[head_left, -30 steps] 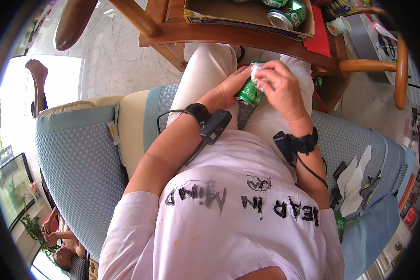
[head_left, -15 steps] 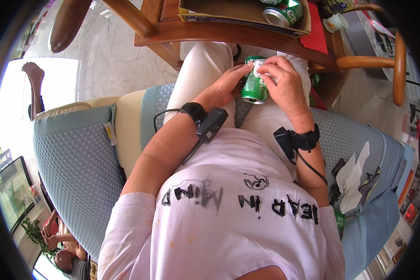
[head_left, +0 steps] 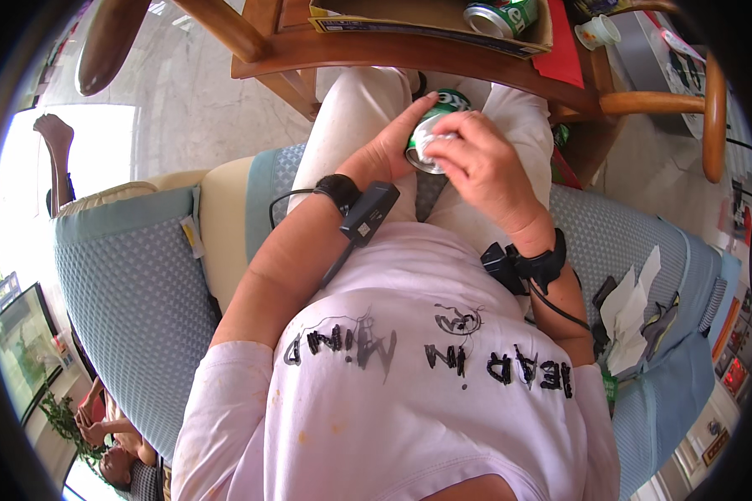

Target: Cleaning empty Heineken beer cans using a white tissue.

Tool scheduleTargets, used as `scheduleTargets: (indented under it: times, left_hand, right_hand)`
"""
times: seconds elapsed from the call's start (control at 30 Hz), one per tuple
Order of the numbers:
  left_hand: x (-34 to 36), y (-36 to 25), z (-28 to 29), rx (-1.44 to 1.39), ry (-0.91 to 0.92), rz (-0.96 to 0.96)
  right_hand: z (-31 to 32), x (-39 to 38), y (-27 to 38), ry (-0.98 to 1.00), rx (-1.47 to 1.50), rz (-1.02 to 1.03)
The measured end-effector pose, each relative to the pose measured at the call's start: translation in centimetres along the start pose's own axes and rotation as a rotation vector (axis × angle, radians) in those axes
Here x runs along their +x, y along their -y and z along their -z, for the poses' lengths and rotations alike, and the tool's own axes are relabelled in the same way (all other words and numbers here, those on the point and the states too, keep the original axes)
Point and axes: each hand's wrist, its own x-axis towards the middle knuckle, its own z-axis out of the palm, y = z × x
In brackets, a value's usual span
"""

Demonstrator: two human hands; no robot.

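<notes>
A green drink can point(head_left: 453, 102) is tilted between my knees, its silver end toward me. My left hand point(head_left: 393, 144) wraps round its left side, thumb along the top; the other fingers are hidden behind the can. My right hand point(head_left: 486, 167) pinches a crumpled white tissue point(head_left: 430, 139) and presses it against the can near its silver end. Both wrists carry black straps with a small black box; the left box point(head_left: 371, 214) has a cable.
Ahead stands a wooden table point(head_left: 426, 60) with a cardboard tray point(head_left: 418, 30) holding another green can point(head_left: 500, 18). A red sheet point(head_left: 562, 57) and a white cup point(head_left: 597, 32) are beside it. White papers point(head_left: 630, 311) lie on the sofa at right. Another person point(head_left: 119, 447) is at far left.
The tissue has moved down the can toward its silver end, my right hand with it. The can has tipped, bringing that end further left and toward me.
</notes>
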Motion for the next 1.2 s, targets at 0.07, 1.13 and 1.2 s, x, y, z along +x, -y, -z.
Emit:
scheduleTargets:
  times: [0.07, 1.13, 1.2]
  left_hand:
    - [0.4, 0.0, 1.2, 0.002, -0.063, -0.039]
    - [0.4, 0.4, -0.3, 0.024, -0.282, -0.117]
    - [0.1, 0.1, 0.2, 0.006, -0.195, -0.101]
  right_hand:
    - [-0.7, -0.3, 0.3, 0.033, -0.089, 0.132]
    - [0.9, -1.9, -0.3, 0.075, -0.077, 0.071]
    - [0.0, -1.8, -0.6, 0.064, -0.09, 0.08]
